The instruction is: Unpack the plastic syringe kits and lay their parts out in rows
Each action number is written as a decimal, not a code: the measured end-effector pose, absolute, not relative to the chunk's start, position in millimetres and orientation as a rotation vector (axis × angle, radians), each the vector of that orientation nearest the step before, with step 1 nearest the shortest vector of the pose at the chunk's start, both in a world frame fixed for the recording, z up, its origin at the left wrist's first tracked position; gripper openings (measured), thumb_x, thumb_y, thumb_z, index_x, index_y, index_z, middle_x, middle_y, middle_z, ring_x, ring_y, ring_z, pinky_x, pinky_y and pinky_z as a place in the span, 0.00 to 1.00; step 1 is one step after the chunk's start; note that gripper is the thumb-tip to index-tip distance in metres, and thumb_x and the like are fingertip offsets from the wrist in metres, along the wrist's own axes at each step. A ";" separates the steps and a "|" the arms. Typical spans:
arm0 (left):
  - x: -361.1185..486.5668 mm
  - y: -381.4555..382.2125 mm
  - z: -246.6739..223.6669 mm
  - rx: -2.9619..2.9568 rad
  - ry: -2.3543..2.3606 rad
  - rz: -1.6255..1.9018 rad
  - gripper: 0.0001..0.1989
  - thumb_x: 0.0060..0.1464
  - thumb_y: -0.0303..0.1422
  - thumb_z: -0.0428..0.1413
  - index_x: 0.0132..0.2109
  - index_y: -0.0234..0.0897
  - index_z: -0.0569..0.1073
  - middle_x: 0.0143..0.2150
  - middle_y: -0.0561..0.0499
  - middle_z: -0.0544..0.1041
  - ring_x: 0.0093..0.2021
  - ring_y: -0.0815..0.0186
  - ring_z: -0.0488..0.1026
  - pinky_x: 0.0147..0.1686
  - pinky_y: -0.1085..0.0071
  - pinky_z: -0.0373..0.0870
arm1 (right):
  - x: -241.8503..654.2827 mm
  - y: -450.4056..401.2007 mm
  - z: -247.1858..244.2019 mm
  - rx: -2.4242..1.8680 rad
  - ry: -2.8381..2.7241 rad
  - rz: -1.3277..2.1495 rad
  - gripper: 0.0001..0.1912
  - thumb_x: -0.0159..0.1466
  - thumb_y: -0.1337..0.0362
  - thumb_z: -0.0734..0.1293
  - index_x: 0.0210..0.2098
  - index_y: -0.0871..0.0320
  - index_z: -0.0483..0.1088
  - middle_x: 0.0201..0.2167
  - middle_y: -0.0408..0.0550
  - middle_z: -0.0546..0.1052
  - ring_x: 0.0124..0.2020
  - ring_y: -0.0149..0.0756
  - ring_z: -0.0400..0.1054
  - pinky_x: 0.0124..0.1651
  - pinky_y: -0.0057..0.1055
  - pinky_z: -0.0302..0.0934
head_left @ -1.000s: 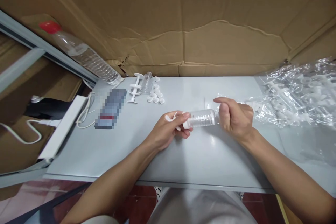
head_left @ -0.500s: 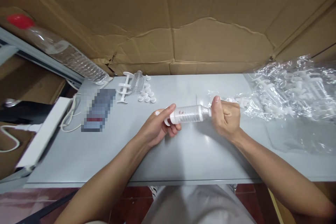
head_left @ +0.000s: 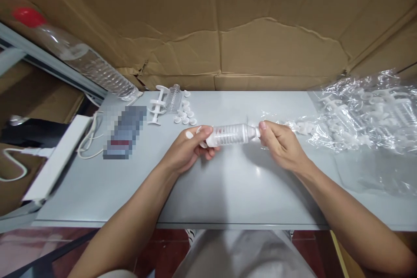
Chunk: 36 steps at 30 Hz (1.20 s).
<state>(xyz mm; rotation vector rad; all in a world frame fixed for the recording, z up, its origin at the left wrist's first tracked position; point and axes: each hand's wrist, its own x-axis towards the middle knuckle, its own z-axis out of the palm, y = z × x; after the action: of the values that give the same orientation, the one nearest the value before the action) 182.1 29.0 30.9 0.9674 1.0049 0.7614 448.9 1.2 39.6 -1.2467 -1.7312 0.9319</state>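
Note:
A clear ribbed plastic syringe [head_left: 232,134] lies level between my hands above the middle of the table. My left hand [head_left: 192,145] is closed round its white flanged end, thumb on top. At the other end, my right hand [head_left: 282,143] pinches the white tip [head_left: 257,132] between thumb and fingers. Behind my left hand, several small white caps [head_left: 185,114] lie beside a clear ribbed barrel [head_left: 174,98] and a white plunger piece [head_left: 158,105].
Clear plastic bags [head_left: 365,117] of white and clear parts cover the right side. A red-capped bottle [head_left: 94,67] leans at the back left. A blurred-out flat item [head_left: 125,132], cables and a white power strip [head_left: 58,156] lie left. Cardboard [head_left: 247,21] rises behind the grey table [head_left: 130,200].
The syringe and my left hand have shifted slightly left. My right fist has loosened into a pinch, and the white tip now shows at its fingertips. The view has shifted slightly.

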 end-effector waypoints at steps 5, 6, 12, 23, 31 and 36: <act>178.4 33.9 29.7 0.904 1.005 0.755 0.29 0.50 0.55 0.70 0.38 0.31 0.77 0.26 0.46 0.80 0.22 0.67 0.76 0.21 0.75 0.73 | 460.6 3.1 45.0 -1.205 -1.922 0.843 0.17 0.78 0.51 0.59 0.36 0.54 0.63 0.28 0.40 0.67 0.27 0.29 0.57 0.32 0.31 0.53; 178.0 33.3 30.8 0.929 1.007 0.777 0.29 0.50 0.54 0.71 0.42 0.30 0.78 0.29 0.46 0.81 0.24 0.65 0.78 0.23 0.74 0.76 | 461.9 3.4 45.8 -1.214 -1.926 0.876 0.17 0.78 0.51 0.59 0.36 0.54 0.63 0.27 0.40 0.67 0.26 0.29 0.57 0.32 0.31 0.53; 177.7 26.2 36.0 1.028 1.094 0.846 0.34 0.42 0.43 0.77 0.55 0.35 0.81 0.38 0.48 0.83 0.31 0.62 0.81 0.31 0.68 0.81 | 459.8 3.7 47.4 -1.306 -1.800 1.113 0.26 0.76 0.43 0.59 0.30 0.55 0.65 0.25 0.42 0.71 0.26 0.30 0.62 0.31 0.30 0.56; 181.4 26.2 37.1 0.937 1.054 0.779 0.26 0.45 0.50 0.74 0.41 0.30 0.84 0.29 0.47 0.80 0.24 0.65 0.76 0.25 0.71 0.76 | 448.0 -0.9 41.9 -1.273 -1.744 0.849 0.28 0.76 0.45 0.59 0.25 0.54 0.54 0.20 0.38 0.58 0.22 0.27 0.50 0.27 0.31 0.48; 179.1 24.1 39.3 1.082 1.108 0.901 0.25 0.42 0.42 0.77 0.46 0.35 0.85 0.34 0.50 0.81 0.29 0.68 0.76 0.31 0.73 0.77 | 454.5 1.1 45.0 -1.303 -1.604 1.193 0.26 0.76 0.42 0.59 0.34 0.56 0.69 0.24 0.43 0.74 0.27 0.31 0.69 0.34 0.30 0.63; 177.1 20.4 36.9 1.227 1.141 0.870 0.25 0.44 0.37 0.77 0.50 0.38 0.85 0.35 0.51 0.82 0.30 0.69 0.76 0.32 0.74 0.76 | 454.7 1.6 53.5 -1.395 -1.599 1.337 0.34 0.73 0.36 0.59 0.22 0.55 0.59 0.15 0.38 0.61 0.18 0.26 0.53 0.24 0.28 0.51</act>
<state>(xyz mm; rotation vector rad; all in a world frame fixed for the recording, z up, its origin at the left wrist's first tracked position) 177.1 20.4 36.9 1.2267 1.1413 0.8700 454.7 1.6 53.5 -1.3948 -1.5989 1.3366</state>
